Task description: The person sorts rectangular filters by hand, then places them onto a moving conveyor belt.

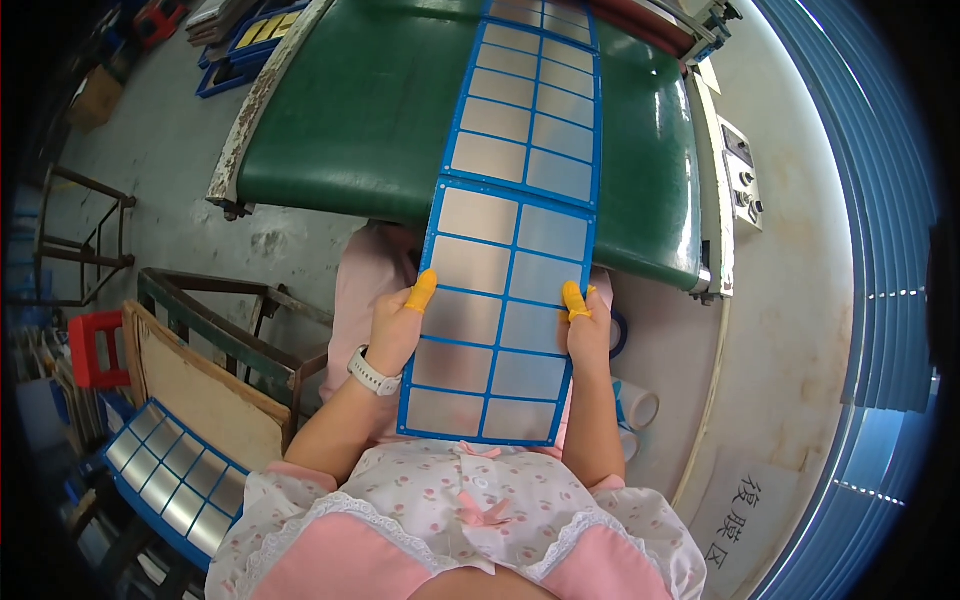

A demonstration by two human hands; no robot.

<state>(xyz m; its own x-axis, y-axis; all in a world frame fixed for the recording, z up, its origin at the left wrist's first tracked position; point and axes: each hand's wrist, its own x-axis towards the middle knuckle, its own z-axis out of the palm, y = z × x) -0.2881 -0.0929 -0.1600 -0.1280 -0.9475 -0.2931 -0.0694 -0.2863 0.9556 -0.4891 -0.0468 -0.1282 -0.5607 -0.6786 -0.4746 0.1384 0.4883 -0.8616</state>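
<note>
A long blue-framed panel (pixel 500 310) with a grid of shiny grey cells lies flat between both hands, just off the near end of a green conveyor belt (pixel 370 110). My left hand (pixel 395 325) grips its left edge, thumb in a yellow finger cot on top. On the opposite edge my right hand (pixel 588 335) holds it the same way. A second blue-framed panel (pixel 525 110) rests on the belt just beyond the held one. A white watch sits on my left wrist.
A stack of similar blue-framed panels (pixel 170 475) lies at lower left beside a wooden board (pixel 200 390) on a metal frame. A red stool (pixel 95 345) stands at far left. The conveyor's control box (pixel 742 175) is on its right side. Blue crates (pixel 245 45) sit at top left.
</note>
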